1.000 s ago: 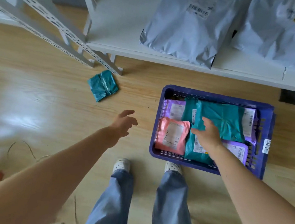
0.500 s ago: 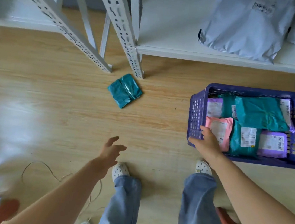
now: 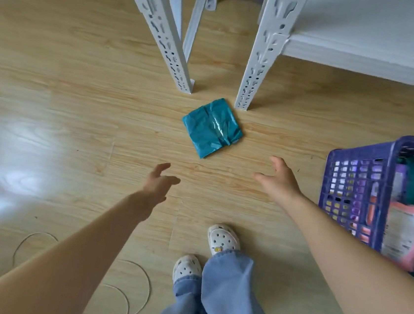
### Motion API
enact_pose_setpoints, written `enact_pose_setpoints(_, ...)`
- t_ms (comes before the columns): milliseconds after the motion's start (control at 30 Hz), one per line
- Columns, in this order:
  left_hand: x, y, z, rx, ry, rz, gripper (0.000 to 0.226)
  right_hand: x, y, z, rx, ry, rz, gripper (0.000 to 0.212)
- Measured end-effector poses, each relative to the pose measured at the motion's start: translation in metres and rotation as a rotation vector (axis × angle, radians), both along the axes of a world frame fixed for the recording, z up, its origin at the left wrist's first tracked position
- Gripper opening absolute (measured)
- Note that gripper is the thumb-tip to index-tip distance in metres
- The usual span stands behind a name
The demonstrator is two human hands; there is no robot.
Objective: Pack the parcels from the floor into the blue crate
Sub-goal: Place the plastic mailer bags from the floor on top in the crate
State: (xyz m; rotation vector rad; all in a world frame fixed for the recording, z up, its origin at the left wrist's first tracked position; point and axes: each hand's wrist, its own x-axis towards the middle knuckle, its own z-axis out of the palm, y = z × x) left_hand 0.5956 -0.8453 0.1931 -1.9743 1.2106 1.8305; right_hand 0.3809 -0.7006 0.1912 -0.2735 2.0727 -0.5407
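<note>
Parcel ahead: the crumpled teal plastic parcel (image 3: 211, 127) lies on the wooden floor (image 3: 79, 90) at frame centre, above and between your grips, corner toward you. Your left grip (image 3: 157, 184) and right grip (image 3: 279, 182) are spread, empty, equally near.

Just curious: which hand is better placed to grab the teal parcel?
Probably the right hand: open, about as near the teal parcel as the left hand, and beside the blue crate.

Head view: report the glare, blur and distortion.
Head view: white glare on the floor at left; the bottom-left corner smears; shelf posts splay from wide-angle distortion; the parcel is sharp; left hand and right hand look slightly soft.
</note>
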Motion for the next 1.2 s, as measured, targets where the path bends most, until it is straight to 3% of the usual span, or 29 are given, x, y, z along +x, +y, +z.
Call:
enact_pose_setpoints(433,-0.049,-0.044,-0.224,0.015,0.046,0.012,0.054,-0.031,-0.103,-0.207,0.002,0.103,0.219,0.072)
enact_pose_setpoints(667,-0.08,-0.065,-0.285,-0.007,0.093,0.095,0.055,-0.049,-0.133,-0.267,-0.012,0.147,0.207,0.065)
enact_pose_setpoints(800,-0.09,-0.071,-0.288,-0.042,0.056,0.102,0.028,-0.049,-0.139,-0.275,-0.057,0.204,0.177,0.044)
enact_pose_setpoints(867,-0.088,-0.073,-0.285,-0.067,0.022,0.113,0.02,-0.05,-0.14,-0.277,-0.044,0.205,0.142,0.01)
enact_pose_setpoints(1000,-0.076,-0.07,-0.264,-0.132,0.015,0.134,0.01,-0.046,-0.134,-0.262,-0.037,0.228,0.125,0.017)
enact_pose_setpoints(1200,-0.045,-0.034,-0.178,-0.099,-0.04,0.113,0.031,-0.018,-0.098,-0.184,-0.024,0.198,0.095,0.014)
